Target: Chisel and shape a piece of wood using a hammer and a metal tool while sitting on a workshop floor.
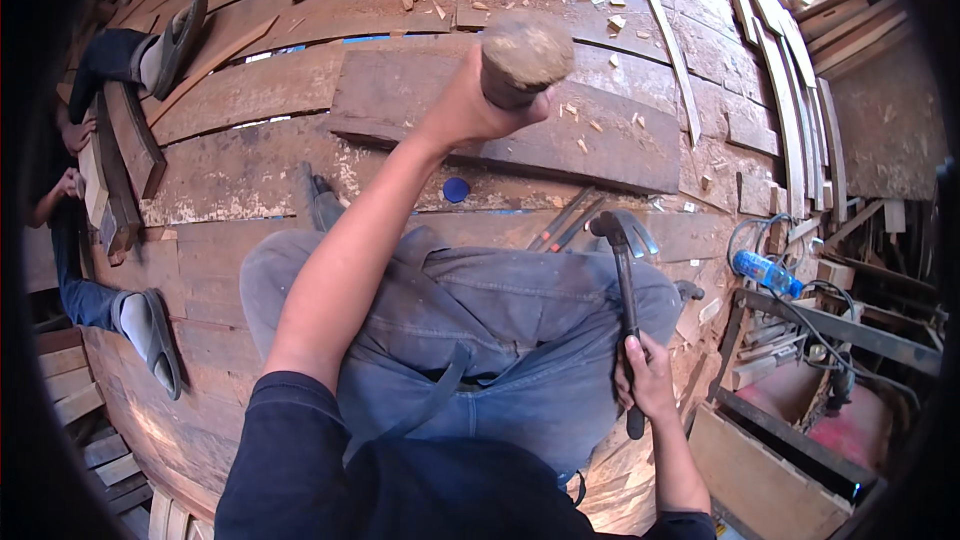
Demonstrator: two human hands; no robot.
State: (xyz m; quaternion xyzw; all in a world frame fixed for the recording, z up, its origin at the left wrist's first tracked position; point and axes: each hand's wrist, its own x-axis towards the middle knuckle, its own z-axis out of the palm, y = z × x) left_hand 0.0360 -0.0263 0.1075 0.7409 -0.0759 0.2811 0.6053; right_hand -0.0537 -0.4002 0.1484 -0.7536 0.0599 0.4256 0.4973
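Observation:
My left hand point(482, 112) is raised over a thick dark board point(610, 158), fingers wrapped round a stout wooden piece with a pale, rough, rounded end point(530, 48). The rest of that piece is hidden behind its end and my hand. Lower right, my right hand point(650, 377) grips a hammer point(628, 285) near the bottom of its dark handle. The hammer stands head up in front of my right knee. Slim dark tools with orange parts point(563, 225) lie on the floor between the board and my lap; their kind is unclear. A blue round cap point(456, 189) lies near my left forearm.
Wood chips point(615, 22) are scattered over the plank floor point(220, 170). Long strips point(790, 90) lie at the right, near a blue bottle point(768, 273), cables and a wooden box point(765, 470). At the left, another person's hands point(75, 160) hold timber pieces point(112, 185).

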